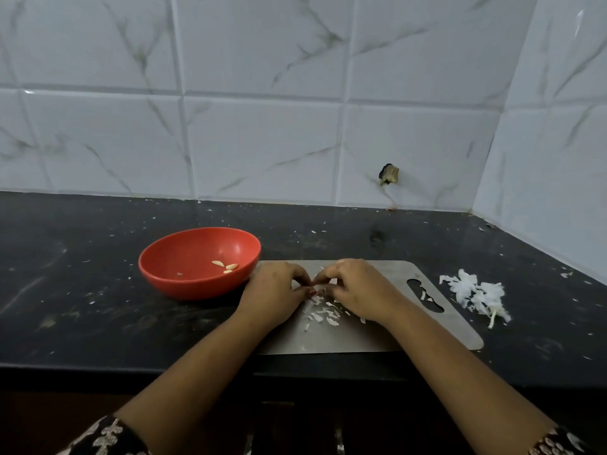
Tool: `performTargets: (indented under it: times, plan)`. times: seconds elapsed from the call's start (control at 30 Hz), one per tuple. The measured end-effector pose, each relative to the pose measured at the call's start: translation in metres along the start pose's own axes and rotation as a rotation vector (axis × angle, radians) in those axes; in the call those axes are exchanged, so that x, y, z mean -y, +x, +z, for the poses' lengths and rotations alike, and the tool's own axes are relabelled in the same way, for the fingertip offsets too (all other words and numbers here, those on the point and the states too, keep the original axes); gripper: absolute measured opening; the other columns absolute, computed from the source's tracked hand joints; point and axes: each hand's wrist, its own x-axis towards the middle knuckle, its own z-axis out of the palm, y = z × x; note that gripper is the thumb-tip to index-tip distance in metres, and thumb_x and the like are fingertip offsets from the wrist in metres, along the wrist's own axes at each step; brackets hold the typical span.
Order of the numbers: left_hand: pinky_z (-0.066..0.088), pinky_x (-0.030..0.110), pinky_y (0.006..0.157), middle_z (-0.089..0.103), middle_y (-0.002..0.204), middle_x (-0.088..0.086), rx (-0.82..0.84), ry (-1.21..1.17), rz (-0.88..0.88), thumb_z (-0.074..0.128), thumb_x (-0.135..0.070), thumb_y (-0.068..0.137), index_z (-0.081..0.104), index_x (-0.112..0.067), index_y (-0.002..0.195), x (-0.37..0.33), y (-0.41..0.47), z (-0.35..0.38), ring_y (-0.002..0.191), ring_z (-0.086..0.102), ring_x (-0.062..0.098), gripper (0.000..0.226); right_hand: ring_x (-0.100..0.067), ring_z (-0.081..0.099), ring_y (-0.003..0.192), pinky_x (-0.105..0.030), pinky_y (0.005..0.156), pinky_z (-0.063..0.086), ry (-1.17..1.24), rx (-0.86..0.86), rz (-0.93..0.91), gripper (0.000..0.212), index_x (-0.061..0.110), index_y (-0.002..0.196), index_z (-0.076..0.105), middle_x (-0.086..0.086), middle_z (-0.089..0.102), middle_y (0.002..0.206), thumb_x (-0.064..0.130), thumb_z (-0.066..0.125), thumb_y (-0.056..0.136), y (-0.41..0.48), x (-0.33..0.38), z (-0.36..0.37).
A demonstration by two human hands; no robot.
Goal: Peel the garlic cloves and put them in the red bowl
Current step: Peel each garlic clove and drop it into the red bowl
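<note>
Both hands pinch one garlic clove (319,285) over the steel cutting board (328,338).
The left hand (276,290) and right hand (356,289) meet at the tips, fingers (331,274) curled tight on the clove above scattered skins (320,312). Three peeled cloves (226,266) lie in the red bowl (184,287), just beside the board's left corner on the black counter (82,290). A heap of peel (473,295) sits to the right.

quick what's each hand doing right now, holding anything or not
left hand: fingers curled, pinches a small garlic clove at its fingertips.
right hand: fingers curled, pinches the same garlic clove from the other side.
</note>
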Motion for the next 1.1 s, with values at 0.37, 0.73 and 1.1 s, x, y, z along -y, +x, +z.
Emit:
performTargets:
  times: [0.37, 0.73, 1.1]
  plan:
    - [0.05, 0.031, 0.075, 0.072, 0.089, -0.006, -0.202, 0.06, 0.154, 0.06, -0.035, 0.092, 0.071, -0.022, 0.102, -0.006, -0.006, 0.001, 0.082, 0.063, 0.009, 0.019, -0.001, 0.063, 0.078, -0.013, 0.069, 0.048, 0.312, -0.169, 0.076, 0.008, 0.022, 0.099, 0.067, 0.009, 0.069, 0.087, 0.021, 0.067, 0.091, 0.0, 0.003, 0.006]
    - [0.046, 0.029, 0.06, 0.067, 0.076, -0.008, -0.38, 0.025, 0.124, 0.068, -0.034, 0.086, 0.069, -0.029, 0.089, -0.012, -0.01, -0.005, 0.07, 0.055, 0.008, 0.006, -0.015, 0.07, 0.079, -0.023, 0.072, 0.056, 0.864, -0.202, 0.161, 0.011, 0.009, 0.093, 0.075, 0.002, 0.076, 0.081, 0.015, 0.073, 0.084, -0.008, 0.015, 0.001]
    - [0.036, 0.022, 0.062, 0.059, 0.075, -0.019, -0.243, -0.258, 0.208, 0.068, -0.023, 0.086, 0.059, -0.034, 0.079, 0.0, -0.004, -0.003, 0.068, 0.049, 0.003, 0.016, -0.011, 0.065, 0.06, -0.017, 0.056, 0.052, 1.074, -0.16, 0.25, 0.009, 0.004, 0.084, 0.07, -0.01, 0.071, 0.072, 0.004, 0.076, 0.078, -0.013, 0.019, -0.001]
